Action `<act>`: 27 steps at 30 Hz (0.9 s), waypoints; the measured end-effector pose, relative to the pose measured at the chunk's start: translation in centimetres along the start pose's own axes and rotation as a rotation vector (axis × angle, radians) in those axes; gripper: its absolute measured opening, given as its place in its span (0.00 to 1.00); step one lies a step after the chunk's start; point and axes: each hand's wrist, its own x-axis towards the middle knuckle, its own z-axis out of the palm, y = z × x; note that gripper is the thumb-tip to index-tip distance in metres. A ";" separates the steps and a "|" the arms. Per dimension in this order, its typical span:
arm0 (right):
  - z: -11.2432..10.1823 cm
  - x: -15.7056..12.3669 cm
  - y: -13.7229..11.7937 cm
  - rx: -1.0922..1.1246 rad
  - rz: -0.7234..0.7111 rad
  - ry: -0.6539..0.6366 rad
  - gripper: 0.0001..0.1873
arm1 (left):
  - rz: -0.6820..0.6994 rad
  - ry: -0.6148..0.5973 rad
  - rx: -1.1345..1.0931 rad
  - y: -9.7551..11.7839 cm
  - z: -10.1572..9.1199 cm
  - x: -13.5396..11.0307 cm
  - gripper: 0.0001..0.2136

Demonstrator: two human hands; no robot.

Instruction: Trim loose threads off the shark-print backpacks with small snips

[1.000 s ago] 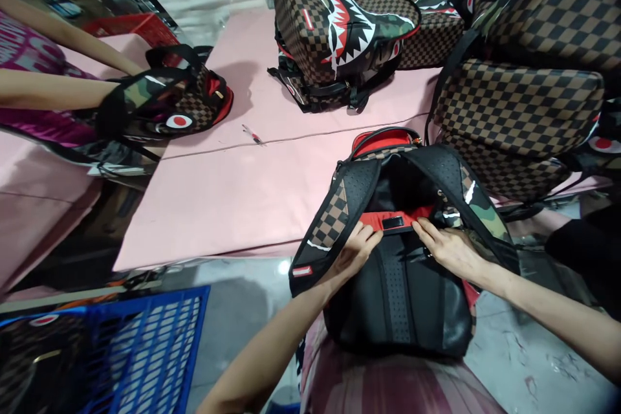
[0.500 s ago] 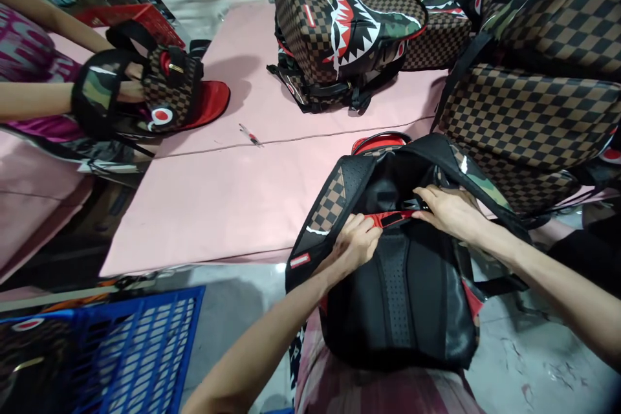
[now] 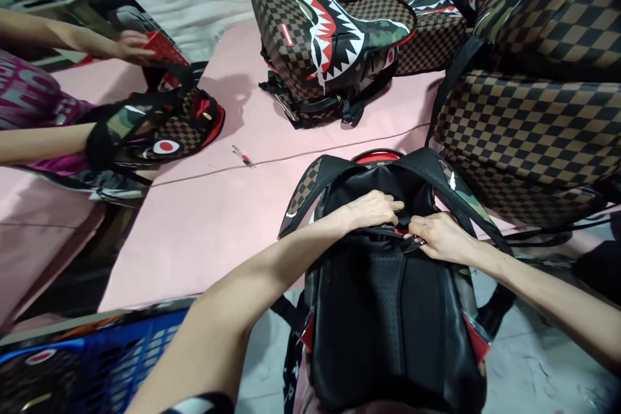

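Backpack lies back panel up, its long axis running straight away from me, its bottom end against my lap and its top end on the near edge of the table; so nearly the whole bag sits nearer than the grip, toward me. Both hands meet at the top rim, side by side and almost touching, neither nearer than the other; my left hand has its fingers together and bent over the rim, closed on it; my right hand pinches the black band on the same rim, just right of the left. The straps fan outward past the grip, the checked strap to its left and the camo strap to its right; a strip of red lining shows just beyond my fingers. Down to the left of the grip stands a blue crate. Farther left, a co-worker's hand reaches over another bag; a small red object lies on the table between that bag and mine. Right of the grip is a checked bag; well beyond it lies a shark bag with a toothed mouth print. That one carries a red tab, its writing too small to read; I can make out no brand name or lettering anywhere else.
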 end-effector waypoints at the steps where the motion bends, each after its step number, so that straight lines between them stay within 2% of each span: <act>1: 0.1 0.1 0.1 -0.011 -0.009 0.001 0.10 | 0.008 -0.011 -0.004 -0.1 0.4 0.3 0.09; 4: -0.1 0.4 0.7 -0.032 -0.006 -0.017 0.11 | -0.097 0.013 -0.099 0.1 1.3 0.4 0.10; 8: -1.3 1.1 2.4 0.014 0.055 -0.047 0.09 | -0.468 0.135 -0.355 1.0 2.0 -0.4 0.07; 10: -1.9 1.7 3.6 0.030 0.090 0.002 0.19 | -0.559 0.169 -0.395 1.5 2.5 -0.7 0.07; 12: -2.3 2.3 4.7 0.009 0.135 0.046 0.24 | -0.597 0.192 -0.408 1.9 2.9 -0.8 0.07; 14: -2.4 2.9 5.5 -0.036 0.149 0.033 0.16 | -0.634 0.221 -0.423 2.1 3.1 -0.8 0.07; 16: -2.3 3.5 5.7 -0.088 0.103 -0.002 0.09 | -0.657 0.243 -0.435 2.3 3.2 -0.9 0.07; 18: -2.1 4.2 5.6 -0.119 0.031 -0.019 0.06 | -0.666 0.260 -0.448 2.3 3.2 -0.9 0.07; 27: -2.4 6.5 4.1 -0.142 -0.068 -0.097 0.08 | -0.668 0.291 -0.456 2.5 2.9 -1.2 0.06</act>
